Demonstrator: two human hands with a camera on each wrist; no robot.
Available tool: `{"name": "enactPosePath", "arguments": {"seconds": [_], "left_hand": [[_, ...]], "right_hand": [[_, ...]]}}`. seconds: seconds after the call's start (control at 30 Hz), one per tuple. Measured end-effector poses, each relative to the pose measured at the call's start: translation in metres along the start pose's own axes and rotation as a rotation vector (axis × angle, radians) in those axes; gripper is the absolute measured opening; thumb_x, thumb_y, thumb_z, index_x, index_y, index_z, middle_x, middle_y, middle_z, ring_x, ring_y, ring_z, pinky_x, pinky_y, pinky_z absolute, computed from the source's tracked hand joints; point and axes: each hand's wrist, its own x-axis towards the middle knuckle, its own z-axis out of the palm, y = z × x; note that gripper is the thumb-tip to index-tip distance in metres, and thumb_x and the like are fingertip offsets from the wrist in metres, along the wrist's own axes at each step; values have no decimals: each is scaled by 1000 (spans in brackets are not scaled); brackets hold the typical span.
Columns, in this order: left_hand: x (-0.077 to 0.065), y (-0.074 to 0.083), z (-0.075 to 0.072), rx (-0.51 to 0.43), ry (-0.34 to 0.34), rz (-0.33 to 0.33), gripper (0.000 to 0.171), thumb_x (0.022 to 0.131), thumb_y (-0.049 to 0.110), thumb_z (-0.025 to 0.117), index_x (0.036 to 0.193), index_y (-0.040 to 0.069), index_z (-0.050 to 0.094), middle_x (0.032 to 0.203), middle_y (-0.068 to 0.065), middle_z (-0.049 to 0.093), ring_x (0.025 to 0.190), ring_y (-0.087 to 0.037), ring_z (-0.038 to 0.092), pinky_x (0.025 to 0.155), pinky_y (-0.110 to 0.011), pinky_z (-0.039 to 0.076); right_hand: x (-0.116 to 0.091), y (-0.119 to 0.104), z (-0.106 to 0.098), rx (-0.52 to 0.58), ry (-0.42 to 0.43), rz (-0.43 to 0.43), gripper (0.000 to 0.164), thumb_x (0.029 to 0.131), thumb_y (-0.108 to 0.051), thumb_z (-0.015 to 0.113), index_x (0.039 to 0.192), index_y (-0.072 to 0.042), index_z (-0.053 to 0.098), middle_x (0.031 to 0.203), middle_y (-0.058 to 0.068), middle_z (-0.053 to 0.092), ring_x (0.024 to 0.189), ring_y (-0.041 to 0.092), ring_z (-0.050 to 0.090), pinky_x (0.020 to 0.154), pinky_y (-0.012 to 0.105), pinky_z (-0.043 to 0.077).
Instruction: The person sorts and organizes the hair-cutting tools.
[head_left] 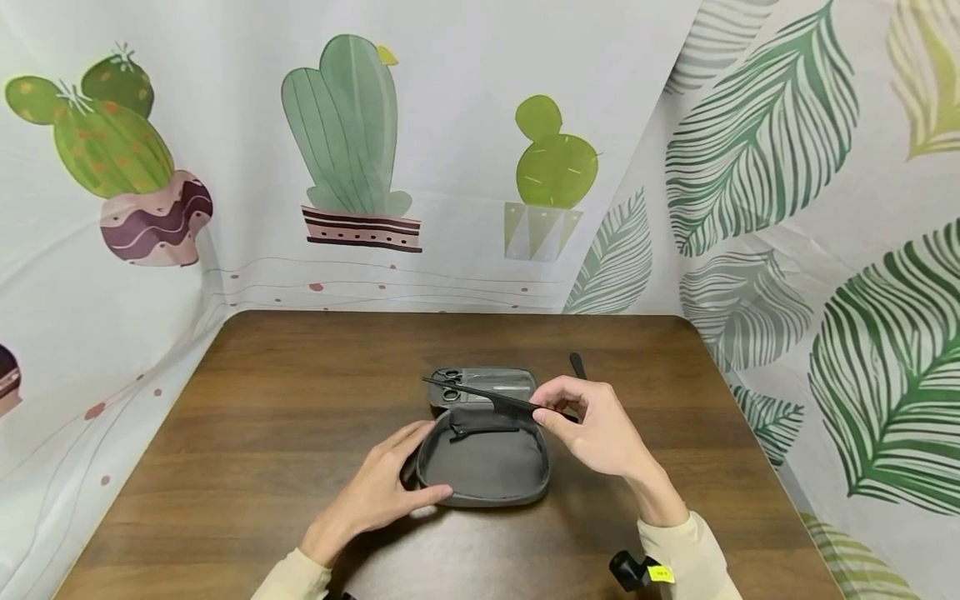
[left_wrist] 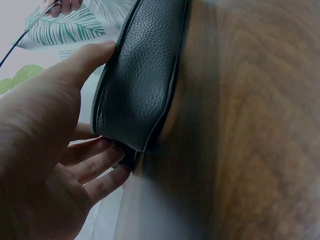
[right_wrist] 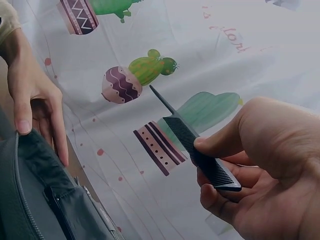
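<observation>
A dark grey zip case point(head_left: 491, 471) lies unfolded on the table, its pebbled outer wall point(left_wrist: 142, 65) showing in the left wrist view. My left hand point(head_left: 382, 485) holds the case's left side, thumb on the rim and fingers around the outside. Between thumb and fingers, my right hand point(head_left: 600, 427) pinches a black rat-tail comb point(right_wrist: 187, 142) above the case, with its thin tail pointing left. Scissors point(head_left: 450, 393) sit in the case's far half, under what looks like a clear pocket. A slim black piece point(head_left: 483, 432) lies along the near half's inner back wall.
Beyond my right hand, a black handle-like thing point(head_left: 577, 365) lies on the brown wooden table point(head_left: 315, 367); its other end is hidden. A small black device with a yellow label point(head_left: 633, 571) is at my right sleeve. A printed curtain point(head_left: 465, 167) hangs behind the table.
</observation>
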Motion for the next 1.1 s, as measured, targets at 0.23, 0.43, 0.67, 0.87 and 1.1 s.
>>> {"name": "enactPosePath", "arguments": {"seconds": [0.23, 0.43, 0.67, 0.87, 1.1], "left_hand": [[9, 6, -12, 24, 40, 13, 99, 84, 66, 73, 159, 9, 43, 157, -13, 45, 138, -26, 44, 110, -52, 43], [23, 20, -33, 69, 206, 66, 91, 89, 53, 74, 162, 14, 37, 157, -11, 44, 140, -27, 43, 110, -54, 42], [40, 43, -51, 108, 417, 290, 79, 84, 32, 82, 151, 4, 53, 145, -15, 56, 134, -31, 49, 109, -52, 41], [51, 65, -57, 185, 465, 501, 58, 80, 17, 84, 131, -4, 68, 126, -17, 68, 117, -33, 60, 112, -50, 40], [56, 72, -54, 355, 448, 577, 38, 83, 8, 80, 120, 1, 75, 115, -12, 72, 107, -31, 65, 106, -50, 47]], "right_hand": [[-1, -1, -3, -14, 2, 25, 11, 88, 11, 73, 95, 3, 73, 87, 17, 69, 75, 23, 59, 64, 27, 50], [-1, 0, -3, -39, 1, 38, 11, 87, 11, 74, 94, 3, 73, 84, 13, 68, 73, 23, 58, 62, 26, 48], [-1, 0, -2, -58, -26, 66, 11, 87, 10, 74, 95, 3, 73, 81, 14, 68, 73, 25, 59, 63, 26, 49], [-1, 1, -2, -61, -48, 69, 11, 87, 11, 74, 95, 3, 74, 81, 14, 68, 72, 23, 59, 62, 24, 49], [-1, 1, 0, -65, -63, 77, 10, 88, 9, 73, 96, 2, 74, 80, 14, 68, 72, 25, 59, 62, 25, 50]]}}
